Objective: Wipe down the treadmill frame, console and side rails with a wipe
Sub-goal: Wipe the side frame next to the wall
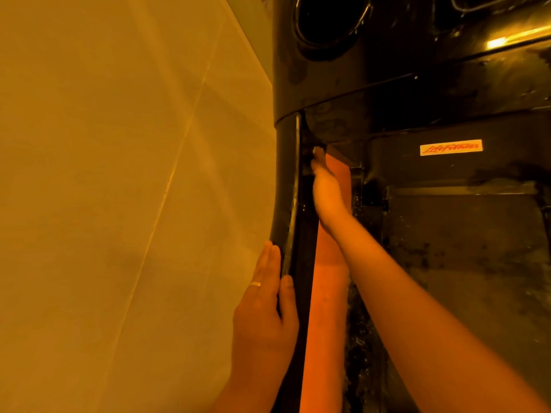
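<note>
The right hand's fingertips (pixel 316 162) bunch round a pale scrap of wipe (pixel 318 150), pressed to the inner face of the black upright (pixel 307 234) just under the console (pixel 372 84); the upright hides most of those fingers; the right hand (pixel 328 192) reaches up beside it. The left hand (pixel 265 317) lies lower, fingers straight along the upright's outer side, thumb on its front, a ring (pixel 255 283) showing; pale wall (pixel 119 174) to the left; a cup holder (pixel 331 22) above; a red-lettered label (pixel 451 147) to the right.

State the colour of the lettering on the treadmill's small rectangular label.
Red lettering on a pale ground, on the small rectangular label, best in the head view.
</note>
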Demonstrator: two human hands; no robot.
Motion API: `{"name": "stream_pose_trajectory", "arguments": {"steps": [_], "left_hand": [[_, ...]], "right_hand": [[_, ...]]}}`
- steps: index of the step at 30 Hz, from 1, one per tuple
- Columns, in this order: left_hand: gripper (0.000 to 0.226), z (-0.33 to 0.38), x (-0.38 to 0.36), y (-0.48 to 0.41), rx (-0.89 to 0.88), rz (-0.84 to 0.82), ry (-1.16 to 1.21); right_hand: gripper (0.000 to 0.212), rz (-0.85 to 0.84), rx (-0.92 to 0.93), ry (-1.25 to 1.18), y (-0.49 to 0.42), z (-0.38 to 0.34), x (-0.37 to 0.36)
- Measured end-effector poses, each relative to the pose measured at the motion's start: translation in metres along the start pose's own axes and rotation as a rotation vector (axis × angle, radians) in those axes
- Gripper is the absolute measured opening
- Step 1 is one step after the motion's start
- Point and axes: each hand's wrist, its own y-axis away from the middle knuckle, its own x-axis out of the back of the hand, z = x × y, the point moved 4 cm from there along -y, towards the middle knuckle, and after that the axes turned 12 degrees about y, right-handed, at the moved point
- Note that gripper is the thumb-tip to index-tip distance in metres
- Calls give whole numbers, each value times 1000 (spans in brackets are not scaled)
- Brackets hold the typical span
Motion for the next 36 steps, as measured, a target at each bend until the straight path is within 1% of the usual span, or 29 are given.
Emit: {"name": "stream_pose_trajectory", "arguments": {"steps": [1,4,5,9,12,14,16,17,19,20,22,26,29,31,33,34,36], "left_hand": [[49,0,0,0,-9,-3,-2],[48,0,2,0,-25,-15,-23],[48,0,2,0,-19,-15,-28],[49,2,0,0,-5,-7,-18],[47,2,0,-1,-16,-11,-32],[48,2,0,-1,-9,-17,-40],[49,2,0,-1,2,-22,-41],[50,1,-1,-2,3,-26,-41],[51,-1,-2,-2,3,-32,-42],[51,-1,-2,-2,8,-35,-40],[51,-1,-1,-2,19,-38,-37],[52,-1,-2,-3,10,-38,-32],[51,-2,0,-3,4,-24,-35],[50,-1,0,-2,7,-20,-33],[50,0,0,-1,13,-21,-24],[50,0,-1,-1,15,-19,-20],[49,1,0,0,16,-9,-22]], "right_hand": [[52,-28,63,6,13,3,-2],[50,-84,234,74,34,7,-7],[50,-93,219,70,27,7,-6],[51,9,-54,43,-12,-5,10],[52,0,-125,-30,-18,-11,13],[48,-14,-81,-32,-3,-14,7],[53,-52,-49,-84,12,-11,0],[54,-90,8,-101,18,-12,-4],[51,-126,157,-78,27,-14,-7],[50,-122,201,-69,31,-13,-6],[50,-133,245,-50,43,-11,-6],[49,-152,330,69,80,12,-7],[49,-173,340,50,76,11,-6],[51,-172,278,23,52,1,-11],[65,-167,183,-61,36,-9,-13],[67,-173,194,-86,37,-11,-13],[56,-188,279,-62,54,-6,-12]]}}
